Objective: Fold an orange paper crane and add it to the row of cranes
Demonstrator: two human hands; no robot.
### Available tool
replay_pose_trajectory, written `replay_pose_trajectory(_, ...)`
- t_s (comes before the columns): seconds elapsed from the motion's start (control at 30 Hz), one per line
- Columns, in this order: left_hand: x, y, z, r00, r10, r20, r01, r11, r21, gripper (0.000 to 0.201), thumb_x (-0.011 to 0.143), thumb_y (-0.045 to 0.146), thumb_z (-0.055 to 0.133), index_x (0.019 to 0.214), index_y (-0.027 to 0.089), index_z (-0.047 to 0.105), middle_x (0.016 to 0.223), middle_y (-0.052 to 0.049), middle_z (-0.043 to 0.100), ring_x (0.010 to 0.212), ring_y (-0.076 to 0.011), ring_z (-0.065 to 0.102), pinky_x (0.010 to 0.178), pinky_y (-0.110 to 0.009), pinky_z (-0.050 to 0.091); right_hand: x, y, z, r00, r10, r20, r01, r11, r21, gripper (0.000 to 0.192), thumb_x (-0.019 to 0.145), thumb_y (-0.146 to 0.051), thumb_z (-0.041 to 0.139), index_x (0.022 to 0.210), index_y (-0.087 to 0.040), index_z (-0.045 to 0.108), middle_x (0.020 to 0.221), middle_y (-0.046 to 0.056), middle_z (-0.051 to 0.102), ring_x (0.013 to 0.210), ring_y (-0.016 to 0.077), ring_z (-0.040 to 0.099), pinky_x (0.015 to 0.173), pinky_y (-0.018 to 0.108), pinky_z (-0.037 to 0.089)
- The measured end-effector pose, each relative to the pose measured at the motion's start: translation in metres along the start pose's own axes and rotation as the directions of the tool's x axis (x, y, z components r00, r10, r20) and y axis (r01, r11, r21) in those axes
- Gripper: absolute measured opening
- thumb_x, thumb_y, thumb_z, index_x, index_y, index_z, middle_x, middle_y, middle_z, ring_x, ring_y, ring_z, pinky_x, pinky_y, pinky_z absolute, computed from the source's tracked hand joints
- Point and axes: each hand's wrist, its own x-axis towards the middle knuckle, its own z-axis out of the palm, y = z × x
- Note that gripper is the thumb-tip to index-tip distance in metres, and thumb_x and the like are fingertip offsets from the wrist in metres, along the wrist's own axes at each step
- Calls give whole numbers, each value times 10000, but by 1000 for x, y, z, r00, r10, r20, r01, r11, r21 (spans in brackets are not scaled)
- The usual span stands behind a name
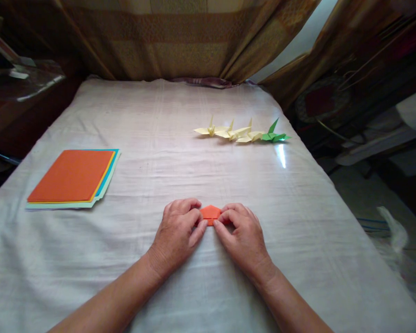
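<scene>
A small folded orange paper (210, 212) lies flat on the white cloth (180, 138) near the front middle. My left hand (178, 231) presses its left side with curled fingers. My right hand (242, 236) presses its right side the same way. Only the pointed top of the paper shows between the fingertips; the rest is hidden under them.
A stack of coloured paper sheets (72, 178), orange on top, lies at the left. Three pale yellow paper cranes (229, 132) and a green crane (273, 135) stand in a row at the back right. Brown curtains (180, 41) hang behind. Floor drops off at the right.
</scene>
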Motion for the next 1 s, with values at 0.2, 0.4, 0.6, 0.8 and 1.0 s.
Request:
replay_pose_trajectory(0.2,-1,-2,2,1000,1,2,-1,1000,21,135,897,221,557,766,202,585,1111,-55,635,1039,-237,539,924,-409,394,0,0,0,1000,4,12,-4,1000,-11,111,794,-175,623,707,-220,569,821,16,631,790,185,552,756,319,395)
replay_pose_trajectory(0.4,-2,-2,2,1000,1,8,-1,1000,22,110,896,222,567,788,202,563,1118,-54,629,1048,-235,535,934,-408,391,0,1,1,1000,5,23,-5,1000,-11,75,797,-166,609,767,-226,575,811,14,623,780,192,548,750,321,395)
replay_pose_trajectory(0.6,-2,-2,2,1000,-10,10,9,1000,16,69,891,200,582,833,209,545,1107,-46,623,1042,-232,533,926,-401,388,-1,2,0,999,-33,21,33,999,12,93,832,-152,551,793,-231,581,832,18,637,795,192,560,748,319,400)
replay_pose_trajectory(0.8,-2,-1,2,1000,-9,4,9,1000,3,69,878,187,595,846,212,539,1098,-43,621,1042,-228,537,925,-397,390,-3,3,3,998,-59,-9,59,998,-30,145,874,-139,478,838,-227,589,876,33,637,841,200,554,771,329,394)
replay_pose_trajectory(1.0,-2,-2,2,1000,-2,-6,2,1000,6,53,887,207,598,880,215,546,1109,-50,624,1053,-232,540,932,-401,391,-5,-4,8,1000,-21,-17,18,985,-170,105,849,-289,638,856,-214,566,887,38,612,838,217,535,777,347,377)
